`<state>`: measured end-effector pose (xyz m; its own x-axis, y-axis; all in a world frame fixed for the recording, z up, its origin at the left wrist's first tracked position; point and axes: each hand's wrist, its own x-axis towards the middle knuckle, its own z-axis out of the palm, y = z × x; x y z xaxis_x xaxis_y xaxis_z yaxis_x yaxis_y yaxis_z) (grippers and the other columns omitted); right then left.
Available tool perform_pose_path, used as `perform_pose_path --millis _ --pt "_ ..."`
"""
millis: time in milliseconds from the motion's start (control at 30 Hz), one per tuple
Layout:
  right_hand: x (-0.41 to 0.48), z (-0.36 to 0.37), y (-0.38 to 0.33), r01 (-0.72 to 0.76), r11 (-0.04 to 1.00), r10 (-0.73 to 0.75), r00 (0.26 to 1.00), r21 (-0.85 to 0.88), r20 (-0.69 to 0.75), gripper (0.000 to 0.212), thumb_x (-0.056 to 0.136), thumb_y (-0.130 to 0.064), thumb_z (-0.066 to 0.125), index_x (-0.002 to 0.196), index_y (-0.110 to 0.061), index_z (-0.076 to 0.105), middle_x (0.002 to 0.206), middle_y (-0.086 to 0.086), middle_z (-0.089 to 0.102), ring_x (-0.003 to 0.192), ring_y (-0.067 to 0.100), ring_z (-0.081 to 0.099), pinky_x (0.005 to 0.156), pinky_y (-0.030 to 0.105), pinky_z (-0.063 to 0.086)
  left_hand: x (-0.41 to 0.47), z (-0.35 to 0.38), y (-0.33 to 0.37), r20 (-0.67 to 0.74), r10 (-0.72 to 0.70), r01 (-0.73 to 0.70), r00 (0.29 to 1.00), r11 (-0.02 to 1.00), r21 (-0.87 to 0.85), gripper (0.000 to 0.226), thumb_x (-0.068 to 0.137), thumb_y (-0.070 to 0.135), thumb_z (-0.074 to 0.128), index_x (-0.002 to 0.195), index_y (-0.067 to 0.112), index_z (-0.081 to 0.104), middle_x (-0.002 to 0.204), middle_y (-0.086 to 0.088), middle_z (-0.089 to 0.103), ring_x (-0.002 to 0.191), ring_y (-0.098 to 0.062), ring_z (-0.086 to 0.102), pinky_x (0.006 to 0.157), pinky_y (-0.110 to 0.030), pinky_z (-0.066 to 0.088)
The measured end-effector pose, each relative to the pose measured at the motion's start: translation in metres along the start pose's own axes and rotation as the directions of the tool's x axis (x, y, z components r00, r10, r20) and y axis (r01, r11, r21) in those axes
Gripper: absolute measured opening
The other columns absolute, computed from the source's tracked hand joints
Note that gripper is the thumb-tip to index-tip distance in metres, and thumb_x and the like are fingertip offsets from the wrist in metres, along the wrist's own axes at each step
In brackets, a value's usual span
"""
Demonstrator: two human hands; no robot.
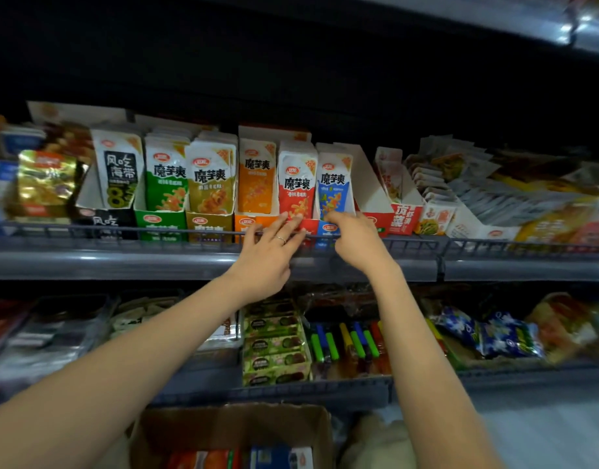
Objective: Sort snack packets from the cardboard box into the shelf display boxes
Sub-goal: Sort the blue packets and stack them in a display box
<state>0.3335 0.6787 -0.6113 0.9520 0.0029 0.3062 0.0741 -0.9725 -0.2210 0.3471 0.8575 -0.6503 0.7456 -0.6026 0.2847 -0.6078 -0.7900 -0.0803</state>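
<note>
On the upper shelf stands a row of display boxes holding upright snack packets: black, green, olive, orange, red and blue. My left hand reaches to the red display box, its straight fingers touching the box front under the red packets. My right hand is at the blue display box, its fingers curled over the front edge below the blue packets. The cardboard box sits low in front of me, open, with red and blue packets inside.
A wire rail runs along the front of the upper shelf. Further right are a red box and several white packets lying flat. The lower shelf holds green wrapped snacks, coloured sticks and blue bags.
</note>
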Motion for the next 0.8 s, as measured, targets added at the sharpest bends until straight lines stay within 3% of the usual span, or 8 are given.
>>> perform_pose_path --millis 133,233,333,400,500,600,700,800 --pt "-0.004 0.005 0.004 -0.031 0.999 0.03 0.999 0.029 0.026 0.057 0.082 0.002 0.045 0.132 -0.024 0.046 0.137 0.007 0.043 0.127 0.031 0.036 0.105 0.045 0.026 -0.003 0.0 0.001 -0.016 0.011 -0.012 1.0 0.998 -0.06 0.066 0.096 0.022 0.043 0.152 0.02 0.009 0.16 0.002 -0.013 0.146 -0.016 -0.014 0.113 -0.047 0.002" --pt "-0.016 0.011 -0.002 -0.017 0.999 0.021 0.992 0.033 -0.127 0.056 0.08 -0.004 0.05 0.13 -0.027 0.041 0.144 0.008 0.025 0.137 0.026 0.021 0.111 0.051 0.007 -0.013 0.0 0.0 -0.095 0.077 -0.092 0.993 0.982 -0.166 0.062 0.094 0.018 0.047 0.15 0.022 0.02 0.161 0.001 0.002 0.147 -0.014 -0.002 0.112 -0.039 -0.002" --pt "-0.036 0.023 -0.016 0.079 0.997 -0.065 0.889 0.012 -0.454 0.038 0.075 -0.003 0.052 0.111 -0.015 0.053 0.125 0.011 0.045 0.121 0.029 0.04 0.1 0.043 0.027 -0.04 0.006 0.003 -0.174 0.215 -0.248 0.961 0.948 -0.199 0.053 0.091 0.013 0.052 0.141 0.02 0.039 0.157 -0.001 0.021 0.145 -0.018 0.014 0.111 -0.037 0.005" --pt "-0.054 0.035 -0.026 0.211 0.972 -0.129 0.85 0.105 -0.512 0.019 0.073 -0.002 0.049 0.089 -0.01 0.055 0.098 0.008 0.054 0.095 0.027 0.051 0.082 0.035 0.034 -0.067 0.012 0.006 -0.134 0.274 -0.299 0.952 0.925 -0.234 0.043 0.091 0.013 0.052 0.133 0.02 0.05 0.15 -0.001 0.035 0.14 -0.018 0.027 0.11 -0.036 0.014" --pt "-0.085 0.069 -0.035 0.419 0.899 -0.371 0.882 0.127 -0.291 0.011 0.074 -0.006 0.046 0.073 -0.012 0.055 0.079 0.004 0.056 0.077 0.023 0.052 0.073 0.031 0.034 -0.113 0.031 0.013 0.013 0.283 -0.259 0.959 0.895 -0.362 0.03 0.092 0.016 0.053 0.121 0.019 0.061 0.131 0.0 0.056 0.121 -0.018 0.05 0.101 -0.037 0.036" --pt "-0.121 0.121 -0.038 0.47 0.868 -0.478 0.878 0.162 0.012 0.016 0.077 -0.012 0.041 0.072 -0.012 0.057 0.078 0.005 0.057 0.074 0.022 0.053 0.07 0.033 0.036 -0.159 0.063 0.021 0.273 0.211 -0.055 0.938 0.873 -0.485 0.025 0.095 0.019 0.05 0.116 0.022 0.063 0.117 0.002 0.063 0.107 -0.016 0.058 0.091 -0.036 0.046" --pt "-0.161 0.181 -0.029 0.262 0.917 -0.368 0.847 0.301 0.384 0.018 0.086 -0.006 0.047 0.079 -0.013 0.062 0.087 0.001 0.061 0.082 0.018 0.057 0.072 0.035 0.045 -0.187 0.095 0.03 0.53 0.231 -0.014 0.816 0.924 -0.381 0.028 0.095 0.023 0.048 0.12 0.027 0.06 0.121 0.003 0.062 0.108 -0.018 0.058 0.089 -0.036 0.048" --pt "-0.203 0.241 -0.017 -0.035 0.951 -0.217 0.636 0.308 0.741 0.017 0.092 -0.005 0.049 0.098 -0.006 0.064 0.102 0.006 0.064 0.095 0.022 0.06 0.077 0.028 0.043 -0.206 0.113 0.032 0.663 0.247 0.034 0.707 0.925 -0.38 0.026 0.095 0.026 0.047 0.119 0.024 0.059 0.118 -0.001 0.062 0.107 -0.023 0.058 0.086 -0.038 0.047"
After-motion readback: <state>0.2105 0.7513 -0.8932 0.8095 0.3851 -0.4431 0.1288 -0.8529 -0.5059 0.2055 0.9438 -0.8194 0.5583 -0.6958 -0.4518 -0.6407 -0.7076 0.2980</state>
